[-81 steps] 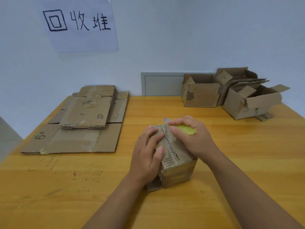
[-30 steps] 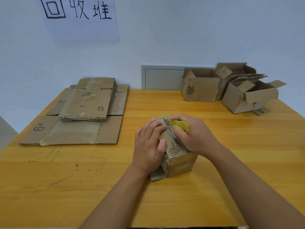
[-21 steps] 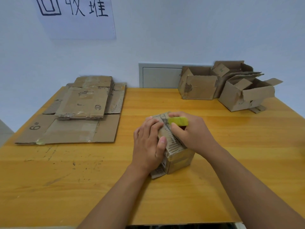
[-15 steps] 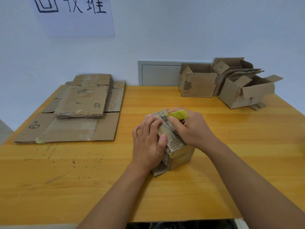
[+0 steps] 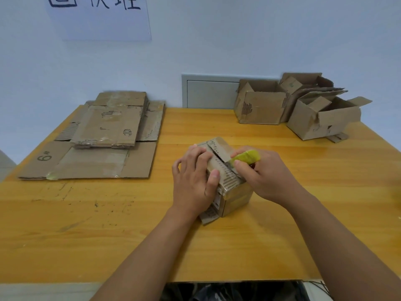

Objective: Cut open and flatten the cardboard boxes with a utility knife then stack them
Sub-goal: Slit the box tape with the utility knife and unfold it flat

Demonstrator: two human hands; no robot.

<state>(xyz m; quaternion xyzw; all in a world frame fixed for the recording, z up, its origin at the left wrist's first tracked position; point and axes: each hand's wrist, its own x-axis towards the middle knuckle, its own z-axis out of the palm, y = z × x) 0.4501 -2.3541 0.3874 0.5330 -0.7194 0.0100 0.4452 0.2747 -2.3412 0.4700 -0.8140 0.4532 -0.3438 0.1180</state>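
A small cardboard box (image 5: 236, 195) stands in the middle of the wooden table (image 5: 86, 224). My left hand (image 5: 193, 181) lies over its left top flap, thumb on the near part of the top. My right hand (image 5: 265, 174) grips a yellow-green utility knife (image 5: 246, 157), its blade at the centre seam of the top flaps. The seam gapes open at its far end. A stack of flattened cardboard (image 5: 102, 135) lies at the far left of the table.
Three open, uncut cardboard boxes (image 5: 260, 107) (image 5: 303, 83) (image 5: 323, 120) stand at the far right by the wall. A paper sign (image 5: 97, 16) hangs on the wall above the flat stack. The near table edge (image 5: 217, 280) is close to me.
The knife has slid nearer to me along the top seam, and the flaps have parted at the far end. My left hand has kept its hold on the box.
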